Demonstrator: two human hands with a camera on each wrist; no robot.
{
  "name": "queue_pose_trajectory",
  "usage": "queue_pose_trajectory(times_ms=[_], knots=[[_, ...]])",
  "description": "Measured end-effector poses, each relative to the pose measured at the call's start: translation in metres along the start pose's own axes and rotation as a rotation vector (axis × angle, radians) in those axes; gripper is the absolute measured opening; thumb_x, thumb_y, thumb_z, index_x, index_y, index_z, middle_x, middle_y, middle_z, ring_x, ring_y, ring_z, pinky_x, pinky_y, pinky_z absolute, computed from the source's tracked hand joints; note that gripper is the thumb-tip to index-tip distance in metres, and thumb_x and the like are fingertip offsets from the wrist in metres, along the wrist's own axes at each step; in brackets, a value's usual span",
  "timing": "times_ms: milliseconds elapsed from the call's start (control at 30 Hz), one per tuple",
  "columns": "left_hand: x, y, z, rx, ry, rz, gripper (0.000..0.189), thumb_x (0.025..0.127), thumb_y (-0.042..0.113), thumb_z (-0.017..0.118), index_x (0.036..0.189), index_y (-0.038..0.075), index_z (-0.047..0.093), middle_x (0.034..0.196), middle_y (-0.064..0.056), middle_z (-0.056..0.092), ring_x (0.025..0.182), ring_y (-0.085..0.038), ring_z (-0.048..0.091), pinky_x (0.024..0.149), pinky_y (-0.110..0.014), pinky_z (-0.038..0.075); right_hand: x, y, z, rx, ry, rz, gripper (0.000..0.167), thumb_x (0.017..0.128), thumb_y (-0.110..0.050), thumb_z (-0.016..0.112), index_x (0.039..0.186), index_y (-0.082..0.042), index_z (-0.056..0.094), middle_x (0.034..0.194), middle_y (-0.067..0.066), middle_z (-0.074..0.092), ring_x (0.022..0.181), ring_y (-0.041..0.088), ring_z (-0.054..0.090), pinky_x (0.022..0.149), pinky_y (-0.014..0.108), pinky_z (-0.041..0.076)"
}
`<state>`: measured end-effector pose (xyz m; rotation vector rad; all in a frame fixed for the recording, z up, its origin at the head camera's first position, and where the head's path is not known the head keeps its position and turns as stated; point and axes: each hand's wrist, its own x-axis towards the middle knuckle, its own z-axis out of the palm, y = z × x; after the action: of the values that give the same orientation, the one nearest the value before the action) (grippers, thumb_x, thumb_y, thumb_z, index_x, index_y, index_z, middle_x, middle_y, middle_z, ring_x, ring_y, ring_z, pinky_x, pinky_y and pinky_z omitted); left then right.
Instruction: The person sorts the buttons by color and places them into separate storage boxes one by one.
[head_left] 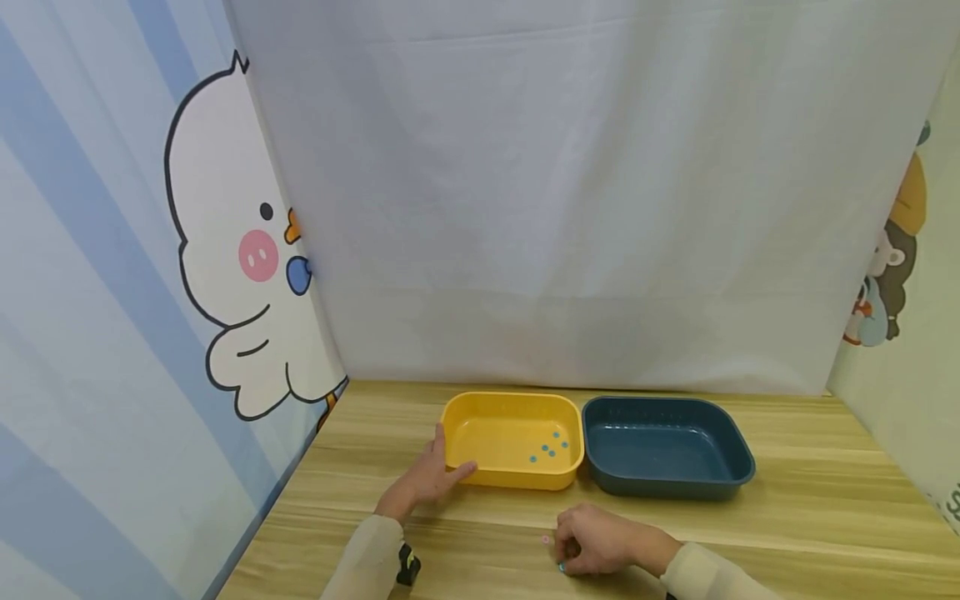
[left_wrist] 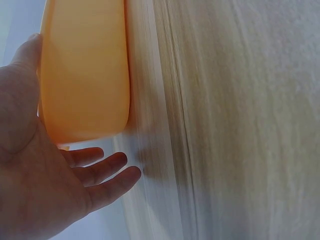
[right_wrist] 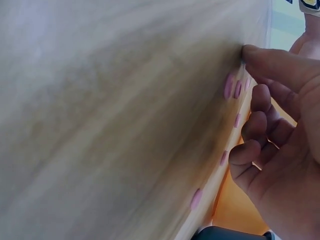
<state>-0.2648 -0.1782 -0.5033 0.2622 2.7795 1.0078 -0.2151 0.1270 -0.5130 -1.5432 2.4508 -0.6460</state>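
Okay, hands apart, each on its own job. My left hand (head_left: 429,477) rests on the left end of a yellow, rounded-rectangular plastic tray (head_left: 517,481), thumb on the front rim, other fingers loose and extended around the outer corner. My right hand (head_left: 600,537) is low over the pale wood-grain tabletop (head_left: 817,500), in front of the trays, thumb and index fingertips together on a small round blue disc (head_left: 562,567), remaining fingers curled in. Just left of those fingertips lies a small round pink disc (head_left: 546,539); the right wrist view has several pink discs (right_wrist: 228,86) spread on the wood past my fingers. Five small blue discs (head_left: 544,448) sit in the yellow tray, toward its right side. Close against that tray's right end stands a dark blue, rounded-rectangular plastic tray (head_left: 667,487). White cloth (head_left: 577,208) hangs behind; both sleeves (head_left: 366,557) are cream.
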Motion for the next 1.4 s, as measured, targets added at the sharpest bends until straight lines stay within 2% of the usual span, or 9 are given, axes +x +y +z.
queue_pose_trajectory(times_ms=[233, 333, 467, 600, 800, 1000, 1200, 1333, 1400], knots=[[-0.001, 0.001, 0.001, -0.015, 0.001, 0.000, 0.102, 0.090, 0.051, 0.058, 0.148, -0.006, -0.003, 0.147, -0.035, 0.017, 0.133, -0.046, 0.025, 0.107, -0.055, 0.023, 0.000, 0.000, 0.001, 0.057, 0.005, 0.030, 0.016, 0.076, -0.012, 0.076, 0.071, -0.019, 0.063, 0.069, -0.018, 0.046, 0.062, -0.008, 0.043, 0.056, 0.011, 0.039], [-0.001, 0.000, 0.000, -0.022, 0.000, 0.001, 0.102, 0.090, 0.051, 0.058, 0.148, -0.007, -0.003, 0.147, -0.035, 0.017, 0.133, -0.047, 0.025, 0.107, -0.055, 0.023, -0.002, -0.002, -0.001, 0.175, 0.009, 0.065, 0.015, 0.077, -0.007, 0.073, 0.072, -0.016, 0.062, 0.070, -0.017, 0.047, 0.057, -0.008, 0.045, 0.052, 0.013, 0.043], [-0.001, 0.000, 0.000, -0.022, -0.003, -0.006, 0.101, 0.090, 0.051, 0.057, 0.148, -0.006, -0.004, 0.148, -0.034, 0.016, 0.134, -0.046, 0.025, 0.108, -0.054, 0.022, -0.003, -0.004, -0.007, 0.288, 0.065, 0.089, 0.016, 0.078, -0.001, 0.069, 0.073, -0.015, 0.061, 0.070, -0.016, 0.049, 0.056, -0.006, 0.048, 0.050, 0.016, 0.045], [-0.001, 0.000, -0.001, -0.022, -0.007, -0.013, 0.101, 0.090, 0.051, 0.057, 0.148, -0.005, -0.005, 0.148, -0.034, 0.017, 0.134, -0.045, 0.025, 0.108, -0.054, 0.021, -0.001, -0.002, -0.013, 0.296, 0.133, 0.079, 0.018, 0.077, -0.001, 0.069, 0.072, -0.017, 0.062, 0.065, -0.018, 0.053, 0.059, -0.006, 0.048, 0.052, 0.016, 0.045], [-0.001, 0.001, -0.001, -0.014, -0.004, -0.014, 0.101, 0.090, 0.051, 0.057, 0.148, -0.006, -0.004, 0.148, -0.034, 0.018, 0.134, -0.045, 0.026, 0.108, -0.054, 0.022, 0.001, 0.000, -0.019, 0.419, 0.157, 0.159, 0.014, 0.081, -0.004, 0.068, 0.075, -0.016, 0.064, 0.067, -0.014, 0.058, 0.060, -0.003, 0.052, 0.055, 0.021, 0.049], [-0.002, -0.001, 0.000, -0.018, -0.001, 0.004, 0.102, 0.090, 0.051, 0.057, 0.148, -0.007, -0.003, 0.147, -0.035, 0.018, 0.133, -0.046, 0.027, 0.107, -0.054, 0.024, 0.001, 0.003, -0.023, 0.451, 0.190, 0.189, 0.004, 0.084, -0.010, 0.069, 0.082, -0.010, 0.066, 0.073, -0.010, 0.062, 0.065, 0.002, 0.057, 0.060, 0.024, 0.051], [-0.001, -0.002, 0.000, -0.013, 0.002, 0.011, 0.102, 0.090, 0.051, 0.057, 0.148, -0.007, -0.004, 0.147, -0.035, 0.018, 0.134, -0.045, 0.026, 0.107, -0.053, 0.023, -0.001, 0.002, -0.034, 0.483, 0.212, 0.209, 0.005, 0.088, -0.013, 0.068, 0.089, -0.008, 0.067, 0.079, 0.000, 0.066, 0.070, 0.012, 0.062, 0.063, 0.026, 0.052], [0.000, -0.001, 0.000, -0.023, 0.003, 0.011, 0.102, 0.090, 0.050, 0.057, 0.148, -0.006, -0.005, 0.148, -0.034, 0.017, 0.134, -0.045, 0.025, 0.108, -0.053, 0.022, 0.000, 0.002, -0.042, 0.463, 0.240, 0.248, 0.003, 0.088, -0.012, 0.067, 0.089, -0.010, 0.067, 0.081, -0.002, 0.066, 0.072, 0.009, 0.060, 0.066, 0.026, 0.052], [0.000, -0.001, 0.000, -0.026, 0.003, 0.012, 0.101, 0.091, 0.049, 0.057, 0.148, -0.006, -0.005, 0.148, -0.034, 0.016, 0.134, -0.045, 0.025, 0.108, -0.053, 0.022, 0.000, 0.002, -0.046, 0.465, 0.259, 0.250, 0.003, 0.088, -0.011, 0.067, 0.090, -0.009, 0.067, 0.082, 0.001, 0.067, 0.072, 0.009, 0.060, 0.066, 0.026, 0.052]])
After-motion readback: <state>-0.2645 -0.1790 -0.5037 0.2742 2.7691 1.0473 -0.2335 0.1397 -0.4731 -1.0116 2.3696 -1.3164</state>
